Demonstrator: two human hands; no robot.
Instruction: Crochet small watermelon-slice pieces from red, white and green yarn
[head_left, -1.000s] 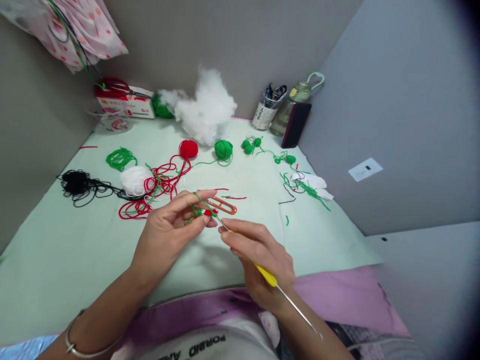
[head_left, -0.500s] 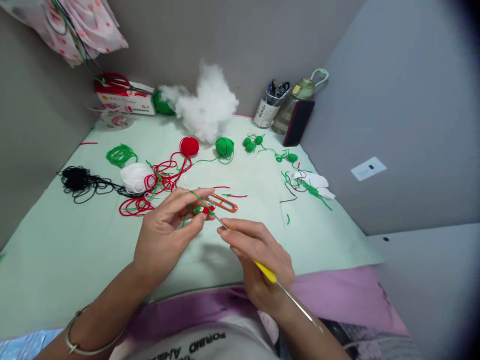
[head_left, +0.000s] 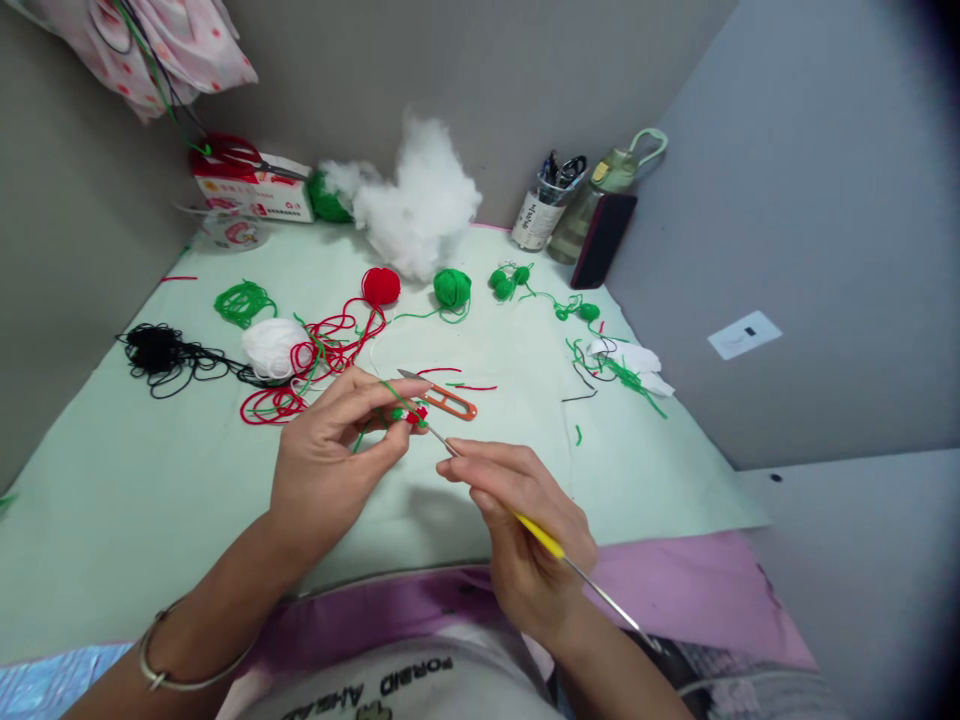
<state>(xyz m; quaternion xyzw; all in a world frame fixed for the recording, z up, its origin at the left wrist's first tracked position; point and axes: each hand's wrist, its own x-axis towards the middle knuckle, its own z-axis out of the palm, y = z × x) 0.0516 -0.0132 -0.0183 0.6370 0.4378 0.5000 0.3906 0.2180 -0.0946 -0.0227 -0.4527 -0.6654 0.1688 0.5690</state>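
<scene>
Between the thumb and fingers of my left hand (head_left: 330, 455) is a small crochet piece (head_left: 411, 413) in red, green and white; much of it is hidden by the fingers. A green yarn strand runs over the left index finger down to the piece. My right hand (head_left: 529, 520) grips a crochet hook (head_left: 541, 535) with a yellow handle and metal shafts at both ends. The hook's tip meets the green stitches at the piece's near edge. Just behind the piece lie orange thread snips (head_left: 450, 400), flat on the table.
Red (head_left: 381, 287), green (head_left: 452, 289) and white yarn balls (head_left: 275, 348) and a black yarn tangle (head_left: 154, 350) lie around. White stuffing (head_left: 420, 200) sits at the back. A pen cup (head_left: 537, 218), water bottle (head_left: 577, 215) and phone (head_left: 604, 240) stand back right. Yarn scraps (head_left: 630, 375) lie right.
My right hand has shifted slightly right and down with the crochet hook. My left hand still holds the crochet piece nearly in place, and more of the snips' blade shows. The view has moved slightly.
</scene>
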